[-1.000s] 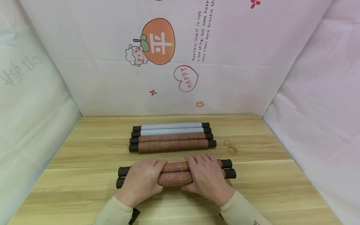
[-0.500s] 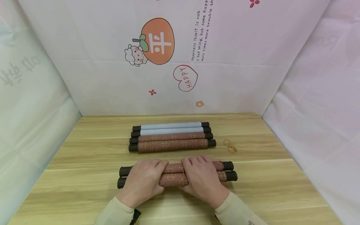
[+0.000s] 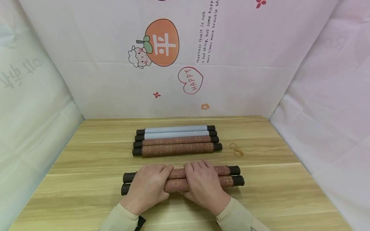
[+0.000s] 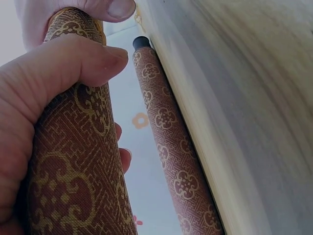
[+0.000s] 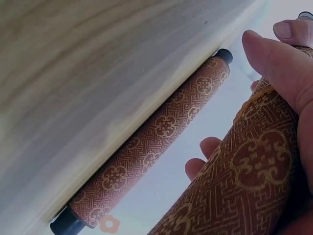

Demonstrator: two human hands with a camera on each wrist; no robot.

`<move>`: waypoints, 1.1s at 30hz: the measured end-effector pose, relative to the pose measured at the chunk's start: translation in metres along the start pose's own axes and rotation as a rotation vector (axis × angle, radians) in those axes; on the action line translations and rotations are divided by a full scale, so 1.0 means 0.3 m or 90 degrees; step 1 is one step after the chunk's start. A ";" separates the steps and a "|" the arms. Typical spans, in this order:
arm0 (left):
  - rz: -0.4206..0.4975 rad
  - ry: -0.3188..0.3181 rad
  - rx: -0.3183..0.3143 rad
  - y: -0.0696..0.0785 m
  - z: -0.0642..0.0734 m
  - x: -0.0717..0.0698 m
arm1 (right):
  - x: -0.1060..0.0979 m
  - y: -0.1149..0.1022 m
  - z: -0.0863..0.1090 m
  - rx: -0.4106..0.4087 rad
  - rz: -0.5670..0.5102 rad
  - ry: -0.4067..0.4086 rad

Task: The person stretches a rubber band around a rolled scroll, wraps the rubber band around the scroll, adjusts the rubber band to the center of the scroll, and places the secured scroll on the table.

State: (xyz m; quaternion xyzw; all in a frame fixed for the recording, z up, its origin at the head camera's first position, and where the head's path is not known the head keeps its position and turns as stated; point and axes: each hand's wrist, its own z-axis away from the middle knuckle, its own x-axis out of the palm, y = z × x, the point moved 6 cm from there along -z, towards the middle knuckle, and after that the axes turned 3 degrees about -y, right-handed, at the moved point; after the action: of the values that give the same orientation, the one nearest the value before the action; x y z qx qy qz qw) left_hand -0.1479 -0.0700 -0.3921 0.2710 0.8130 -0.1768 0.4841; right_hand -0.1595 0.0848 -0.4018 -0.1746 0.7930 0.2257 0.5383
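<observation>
In the head view, two brown scroll rolls lie side by side with black end knobs: a front roll [image 3: 176, 185] and a rear roll [image 3: 177, 173]. My left hand [image 3: 148, 186] grips both left of their middle, fingers over the top and thumb on the near side. Close beside it, my right hand [image 3: 202, 184] holds them the same way. The right wrist view shows a thin yellow-orange rubber band [image 5: 254, 102] around the gold-patterned brocade near the thumb. In the head view that band is hidden under the right hand.
Behind the hands is a row of scrolls on the wooden table [image 3: 86, 154]: two light blue rolls [image 3: 176, 129] at the back and two brown patterned rolls [image 3: 177, 149] in front. Loose rubber bands [image 3: 238, 152] lie to their right. A printed white cloth [image 3: 115, 93] stands behind the table.
My right hand has slid left along the rolls toward my left hand, covering the rubber band that showed earlier. The rolls have shifted very slightly right and nearer.
</observation>
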 end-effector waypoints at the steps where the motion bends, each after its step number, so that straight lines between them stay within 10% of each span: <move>1: -0.001 -0.001 -0.001 0.000 0.000 0.000 | 0.002 0.002 0.000 0.000 -0.002 -0.008; 12: -0.005 -0.039 -0.022 -0.027 0.007 0.007 | -0.002 0.075 0.010 0.006 -0.106 -0.110; 33: 0.024 -0.072 -0.029 -0.036 0.017 0.018 | -0.003 0.078 0.009 -0.020 -0.084 -0.040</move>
State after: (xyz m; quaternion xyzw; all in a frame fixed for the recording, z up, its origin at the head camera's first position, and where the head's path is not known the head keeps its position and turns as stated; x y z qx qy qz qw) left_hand -0.1529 -0.0797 -0.3989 0.2646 0.7827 -0.1641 0.5389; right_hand -0.1695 0.1058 -0.3979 -0.2276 0.7587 0.2078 0.5740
